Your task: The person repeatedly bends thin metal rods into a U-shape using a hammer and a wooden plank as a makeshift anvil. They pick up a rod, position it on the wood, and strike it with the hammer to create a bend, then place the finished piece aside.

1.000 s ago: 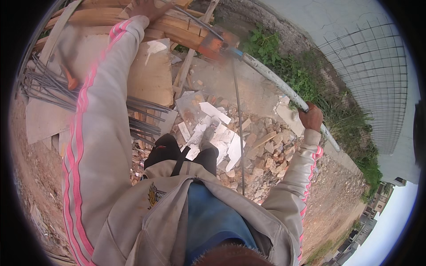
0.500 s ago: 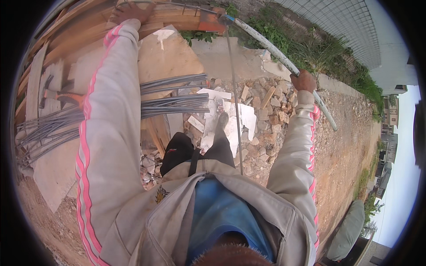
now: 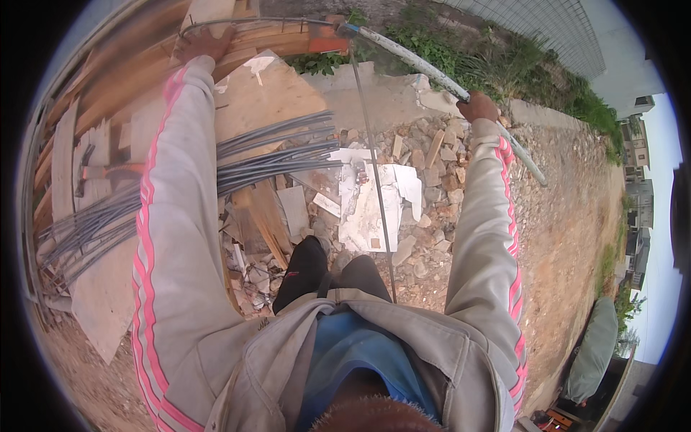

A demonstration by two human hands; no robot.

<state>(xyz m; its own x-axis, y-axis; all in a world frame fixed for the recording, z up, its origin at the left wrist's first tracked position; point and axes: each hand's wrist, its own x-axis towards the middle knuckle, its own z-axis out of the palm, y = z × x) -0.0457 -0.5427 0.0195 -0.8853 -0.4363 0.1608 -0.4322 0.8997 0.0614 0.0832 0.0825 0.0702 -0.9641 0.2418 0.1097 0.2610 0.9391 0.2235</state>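
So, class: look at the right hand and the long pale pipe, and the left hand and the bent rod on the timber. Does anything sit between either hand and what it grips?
Nothing visible does. The right hand is closed directly round the pale pipe. The left hand lies on the thin bent rod over the timber stack.

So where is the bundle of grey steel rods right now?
In the head view the bundle of grey steel rods lies on the person's left, across the wooden boards, its ends reaching toward the pale broken slabs, under the outstretched left arm.

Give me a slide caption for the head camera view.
Left hand braced on stacked timber, right hand gripping a long pipe lever above rubble.
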